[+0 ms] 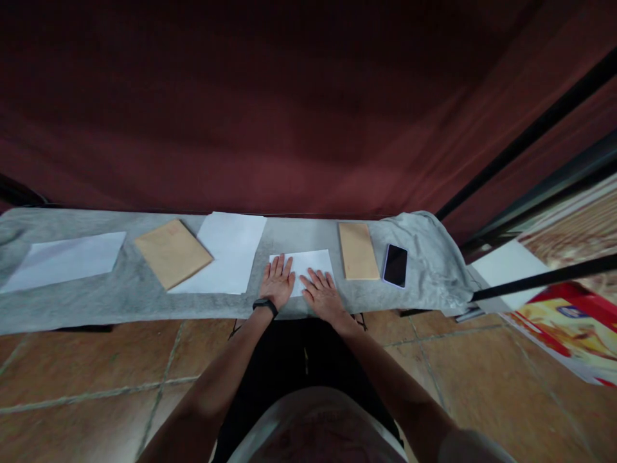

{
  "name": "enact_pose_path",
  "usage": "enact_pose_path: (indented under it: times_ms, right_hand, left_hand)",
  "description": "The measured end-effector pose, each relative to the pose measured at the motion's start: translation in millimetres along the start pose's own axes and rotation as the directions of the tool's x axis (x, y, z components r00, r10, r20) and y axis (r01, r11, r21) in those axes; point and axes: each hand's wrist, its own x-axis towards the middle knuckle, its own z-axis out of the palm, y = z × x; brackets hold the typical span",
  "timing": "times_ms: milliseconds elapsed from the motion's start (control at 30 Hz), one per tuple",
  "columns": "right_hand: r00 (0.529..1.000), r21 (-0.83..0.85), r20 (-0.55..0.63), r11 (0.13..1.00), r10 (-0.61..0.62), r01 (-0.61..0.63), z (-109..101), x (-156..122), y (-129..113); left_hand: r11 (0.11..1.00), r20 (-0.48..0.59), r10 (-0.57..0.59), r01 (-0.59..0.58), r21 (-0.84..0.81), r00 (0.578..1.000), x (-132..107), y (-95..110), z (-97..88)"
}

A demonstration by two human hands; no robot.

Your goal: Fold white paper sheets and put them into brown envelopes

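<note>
A small white sheet of paper [308, 258] lies in front of me on the grey cloth of the narrow table. My left hand [278, 281] rests flat on its left side, fingers stretched out, with a dark band on the wrist. On the paper's right part lies my right hand [322, 292], palm down and fingers spread. Neither hand grips anything. Both cover the sheet's near portion, so I cannot tell whether it is folded. Just right of it lies a brown envelope stack [359, 252]. To the left are larger white sheets [231, 251].
A second brown stack [173, 253] overlaps the larger sheets. Farther left lies another white sheet [67, 259]. A phone [396, 265] sits near the right end of the grey cloth [144, 308]. A dark red curtain [289, 128] hangs behind; a red and yellow box [573, 331] stands at right.
</note>
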Motion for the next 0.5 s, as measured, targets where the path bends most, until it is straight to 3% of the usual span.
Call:
enact_pose_path:
  times_ms: [167,333,500]
  right_hand:
    - [1.0,-0.016,-0.014,1.0,-0.021,0.021,-9,-27,3]
    - [1.0,-0.019,-0.021,1.0,0.011,-0.011,-9,-33,1]
    - [0.997,0.001,-0.012,0.997,0.078,-0.078,-10,-37,0]
  left_hand:
    - [1.0,-0.016,0.014,-0.014,0.015,1.0,-3,6,-2.0]
    - [0.984,0.023,0.177,-0.177,-0.027,0.984,-19,22,1.7]
    - [0.989,0.007,0.135,-0.134,-0.06,0.991,-35,15,1.4]
